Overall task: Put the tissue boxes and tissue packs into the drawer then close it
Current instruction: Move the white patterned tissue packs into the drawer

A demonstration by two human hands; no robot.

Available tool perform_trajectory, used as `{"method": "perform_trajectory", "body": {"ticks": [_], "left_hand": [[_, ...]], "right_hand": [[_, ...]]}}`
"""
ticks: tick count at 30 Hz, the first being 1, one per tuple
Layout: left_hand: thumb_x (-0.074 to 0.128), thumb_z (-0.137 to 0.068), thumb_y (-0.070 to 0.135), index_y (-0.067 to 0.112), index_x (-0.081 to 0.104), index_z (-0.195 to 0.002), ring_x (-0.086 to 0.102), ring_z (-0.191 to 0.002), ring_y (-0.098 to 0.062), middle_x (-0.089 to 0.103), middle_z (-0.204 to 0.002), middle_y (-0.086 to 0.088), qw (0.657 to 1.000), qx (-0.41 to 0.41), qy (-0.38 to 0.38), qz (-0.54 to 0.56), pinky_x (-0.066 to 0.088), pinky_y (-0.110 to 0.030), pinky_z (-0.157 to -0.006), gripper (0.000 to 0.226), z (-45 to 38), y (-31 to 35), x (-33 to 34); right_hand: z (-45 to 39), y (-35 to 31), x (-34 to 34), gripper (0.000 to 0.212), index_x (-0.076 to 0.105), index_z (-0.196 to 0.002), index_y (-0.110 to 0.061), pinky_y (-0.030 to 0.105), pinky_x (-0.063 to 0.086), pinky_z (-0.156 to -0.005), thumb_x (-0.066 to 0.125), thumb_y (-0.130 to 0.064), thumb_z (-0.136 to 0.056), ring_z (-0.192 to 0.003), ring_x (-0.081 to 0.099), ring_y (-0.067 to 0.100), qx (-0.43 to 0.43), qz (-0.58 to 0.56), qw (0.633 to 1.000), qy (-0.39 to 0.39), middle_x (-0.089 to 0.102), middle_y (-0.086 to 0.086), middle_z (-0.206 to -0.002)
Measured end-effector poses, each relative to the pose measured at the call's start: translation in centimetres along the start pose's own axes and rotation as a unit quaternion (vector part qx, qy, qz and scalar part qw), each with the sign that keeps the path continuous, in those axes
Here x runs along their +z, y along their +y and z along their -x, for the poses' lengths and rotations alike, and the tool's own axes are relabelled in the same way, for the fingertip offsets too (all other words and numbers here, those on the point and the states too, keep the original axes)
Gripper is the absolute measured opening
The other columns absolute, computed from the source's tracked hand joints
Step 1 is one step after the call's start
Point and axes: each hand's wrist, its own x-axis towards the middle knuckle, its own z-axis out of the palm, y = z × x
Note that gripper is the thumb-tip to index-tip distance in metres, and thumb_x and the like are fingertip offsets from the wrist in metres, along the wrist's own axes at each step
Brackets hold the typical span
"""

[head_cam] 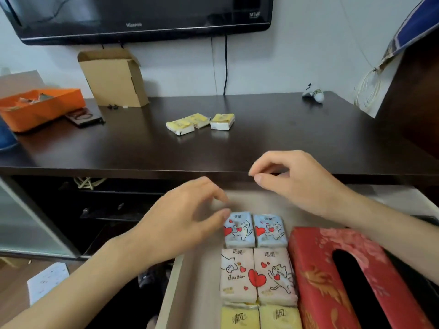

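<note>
Drawer stands pulled open below the dark tabletop, and it already holds much of what I am putting away. Biggest in it is the red tissue box, lying flat along the right side with its dark slot facing up. Just beside it on the left, six tissue packs lie flat in two columns: two blue packs at the back, two pink packs touching them in the middle, and two yellow packs nearest me, cut off by the bottom edge.

On the tabletop, well apart from the drawer, three small yellow tissue packs wait in a loose row, two of them touching and the third just beside.

My left hand hovers over the drawer's back left part, fingers loosely curled and empty, its fingertips just beside the left blue pack. My right hand hangs above the drawer's back edge, thumb and forefinger drawn close together, with nothing I can see between them.
</note>
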Motion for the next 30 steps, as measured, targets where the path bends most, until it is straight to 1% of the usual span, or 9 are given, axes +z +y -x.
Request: {"method": "perform_trajectory", "body": {"ticks": [4, 8, 10, 12, 15, 19, 21, 24, 30], "left_hand": [[0.063, -0.090, 0.034, 0.028, 0.068, -0.108, 0.061, -0.102, -0.003, 0.064, -0.107, 0.017, 0.993, -0.063, 0.085, 0.042, 0.051, -0.029, -0.080, 0.019, -4.8, -3.9, -2.0], [0.066, -0.089, 0.026, 0.024, 0.067, -0.112, 0.058, -0.110, -0.015, 0.061, -0.113, 0.008, 0.986, -0.114, 0.124, -0.003, 0.047, -0.032, -0.088, 0.023, -10.0, -8.6, -3.0], [0.066, -0.089, 0.024, 0.019, 0.066, -0.115, 0.051, -0.121, -0.023, 0.057, -0.126, -0.003, 0.980, -0.157, 0.111, -0.047, 0.040, -0.031, -0.094, 0.027, -12.6, -11.2, -3.1], [0.066, -0.089, 0.026, 0.015, 0.062, -0.125, 0.038, -0.135, -0.028, 0.046, -0.143, -0.010, 0.971, -0.206, 0.080, -0.086, 0.034, -0.036, -0.106, 0.038, -14.7, -13.5, -2.8], [0.068, -0.087, 0.032, 0.012, 0.049, -0.140, 0.025, -0.142, -0.031, 0.036, -0.150, -0.012, 0.964, -0.234, 0.073, -0.103, 0.031, -0.041, -0.111, 0.060, -16.9, -15.7, -2.4], [0.070, -0.084, 0.037, 0.014, 0.039, -0.148, 0.032, -0.140, -0.032, 0.039, -0.151, -0.012, 0.953, -0.284, 0.094, -0.052, 0.032, -0.041, -0.112, 0.075, -18.3, -17.7, -2.2], [0.071, -0.083, 0.041, 0.013, 0.038, -0.150, 0.038, -0.137, -0.032, 0.043, -0.150, -0.013, 0.945, -0.311, 0.103, -0.012, 0.035, -0.043, -0.112, 0.080, -18.5, -18.5, -2.2], [0.072, -0.083, 0.042, 0.015, 0.045, -0.145, 0.050, -0.129, -0.029, 0.053, -0.143, -0.010, 0.942, -0.314, 0.111, 0.027, 0.043, -0.044, -0.106, 0.073, -18.4, -19.1, -2.2], [0.080, -0.077, 0.042, 0.017, 0.056, -0.134, 0.057, -0.117, -0.024, 0.061, -0.131, -0.006, 0.943, -0.302, 0.136, 0.037, 0.048, -0.038, -0.097, 0.068, -17.7, -18.8, -2.2]], "right_hand": [[-7.3, 1.1, 1.2, 0.018, 0.074, -0.106, -0.026, 0.007, 0.044, -0.077, 0.069, -0.016, -0.092, -0.102, 0.065, 0.002, 0.009, 0.018, 0.999, 0.035, 0.073, -0.012, -0.109], [-14.3, 2.4, 3.1, 0.036, 0.065, -0.126, -0.019, 0.032, 0.044, -0.095, 0.069, -0.019, -0.090, -0.124, 0.054, 0.018, 0.011, 0.090, 0.994, 0.069, 0.061, 0.001, -0.133], [-17.0, 3.4, 4.1, 0.042, 0.060, -0.131, -0.018, 0.037, 0.045, -0.096, 0.070, -0.019, -0.090, -0.128, 0.048, 0.022, 0.014, 0.115, 0.988, 0.102, 0.057, 0.002, -0.137], [-19.3, 4.8, 5.0, 0.049, 0.055, -0.135, -0.016, 0.038, 0.046, -0.095, 0.070, -0.019, -0.089, -0.131, 0.044, 0.024, 0.032, 0.126, 0.983, 0.127, 0.053, 0.004, -0.141], [-21.9, 6.8, 5.5, 0.058, 0.051, -0.141, -0.014, 0.039, 0.045, -0.098, 0.072, -0.027, -0.088, -0.136, 0.042, 0.026, 0.060, 0.180, 0.974, 0.127, 0.050, 0.006, -0.146], [-24.6, 8.4, 5.2, 0.069, 0.049, -0.143, -0.015, 0.043, 0.043, -0.105, 0.074, -0.037, -0.083, -0.139, 0.042, 0.027, 0.057, 0.235, 0.965, 0.097, 0.049, 0.006, -0.149], [-25.6, 8.9, 5.2, 0.073, 0.048, -0.145, -0.018, 0.044, 0.043, -0.104, 0.073, -0.041, -0.080, -0.138, 0.043, 0.027, 0.068, 0.208, 0.974, 0.066, 0.050, 0.005, -0.149], [-26.4, 9.5, 5.4, 0.068, 0.051, -0.141, -0.022, 0.040, 0.044, -0.088, 0.072, -0.042, -0.079, -0.127, 0.052, 0.026, 0.074, 0.183, 0.980, 0.036, 0.056, 0.003, -0.141], [-25.4, 9.6, 5.3, 0.053, 0.053, -0.123, -0.028, 0.035, 0.039, -0.075, 0.072, -0.051, -0.079, -0.103, 0.056, 0.020, 0.071, 0.166, 0.979, 0.091, 0.059, -0.004, -0.120]]}}
